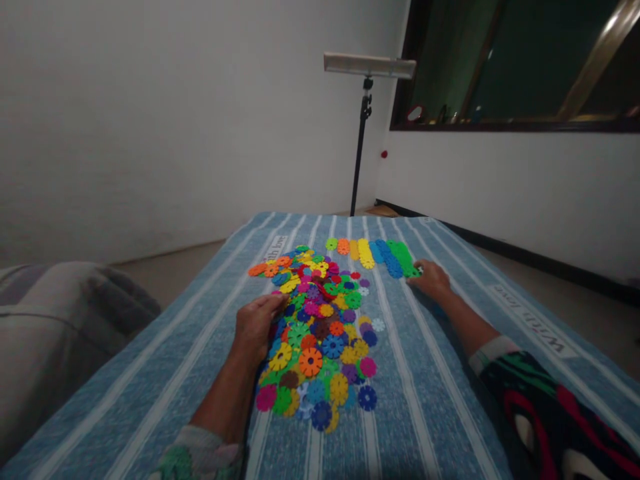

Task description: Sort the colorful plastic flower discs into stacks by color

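Observation:
A heap of notched plastic discs in many colours lies mid-table. At its left edge is my left hand, fingers drawn together; whatever they may hold is hidden. Beyond the heap, discs overlap in rows sorted by colour: an orange row, a yellow row, a blue row and a green row. My right hand pinches a green disc at the near end of the green row.
A blue striped cloth covers the table. Past the far edge stands a lamp on a black pole. A grey cloth-covered shape is at the left, and a dark window is at the upper right.

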{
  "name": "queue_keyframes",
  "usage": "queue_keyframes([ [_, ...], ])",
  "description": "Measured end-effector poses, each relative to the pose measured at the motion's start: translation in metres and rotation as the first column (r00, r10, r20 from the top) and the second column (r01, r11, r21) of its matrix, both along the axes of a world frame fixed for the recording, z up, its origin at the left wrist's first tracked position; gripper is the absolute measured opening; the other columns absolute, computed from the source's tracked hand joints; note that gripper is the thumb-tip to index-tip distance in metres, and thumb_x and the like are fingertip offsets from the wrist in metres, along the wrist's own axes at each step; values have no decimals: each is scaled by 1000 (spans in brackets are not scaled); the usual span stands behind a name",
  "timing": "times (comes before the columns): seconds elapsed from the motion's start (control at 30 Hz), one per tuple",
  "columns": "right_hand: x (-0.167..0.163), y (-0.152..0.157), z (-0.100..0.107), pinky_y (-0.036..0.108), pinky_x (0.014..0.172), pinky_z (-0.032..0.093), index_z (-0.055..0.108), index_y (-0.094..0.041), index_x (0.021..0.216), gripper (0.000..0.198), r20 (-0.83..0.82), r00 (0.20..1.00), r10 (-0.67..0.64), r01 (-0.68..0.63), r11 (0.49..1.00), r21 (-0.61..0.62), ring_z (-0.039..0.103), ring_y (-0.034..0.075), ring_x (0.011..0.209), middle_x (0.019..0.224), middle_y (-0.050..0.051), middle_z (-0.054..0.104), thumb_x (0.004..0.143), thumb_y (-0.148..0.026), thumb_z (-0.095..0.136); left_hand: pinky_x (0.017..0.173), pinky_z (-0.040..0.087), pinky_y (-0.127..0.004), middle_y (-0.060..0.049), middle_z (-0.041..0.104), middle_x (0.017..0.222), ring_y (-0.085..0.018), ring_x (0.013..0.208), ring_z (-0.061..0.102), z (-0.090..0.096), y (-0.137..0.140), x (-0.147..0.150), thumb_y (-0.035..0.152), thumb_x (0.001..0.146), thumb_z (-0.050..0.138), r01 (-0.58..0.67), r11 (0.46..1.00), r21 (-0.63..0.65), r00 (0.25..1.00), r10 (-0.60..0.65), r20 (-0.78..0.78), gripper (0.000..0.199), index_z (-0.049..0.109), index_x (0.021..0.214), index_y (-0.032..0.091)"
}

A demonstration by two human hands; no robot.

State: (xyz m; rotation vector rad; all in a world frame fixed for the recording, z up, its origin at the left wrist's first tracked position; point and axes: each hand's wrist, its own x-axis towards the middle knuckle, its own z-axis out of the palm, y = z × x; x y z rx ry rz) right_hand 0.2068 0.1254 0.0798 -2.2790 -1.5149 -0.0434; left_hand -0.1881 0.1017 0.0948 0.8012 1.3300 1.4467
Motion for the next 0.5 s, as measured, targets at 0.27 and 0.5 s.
queue_keyframes([
  [0.27,4,14,-9,36,86,48,61,-23,130,60,-32,999,-20,18,998,-55,65,29,111,121,11,70,74,-41,74,86,54,-32,-5,75,74,-18,78,68,1,-1,0,26,47,79,5,1000,3,1000,-5,17,21,75,65,15],
  [0.5,4,7,-15,35,88,47,69,-19,120,46,-8,1000,8,-9,996,-91,63,29,115,123,13,69,84,-46,62,84,54,-33,-6,75,75,-19,76,67,-2,0,-1,29,48,80,8,1000,8,1000,-8,-27,23,75,65,15],
])
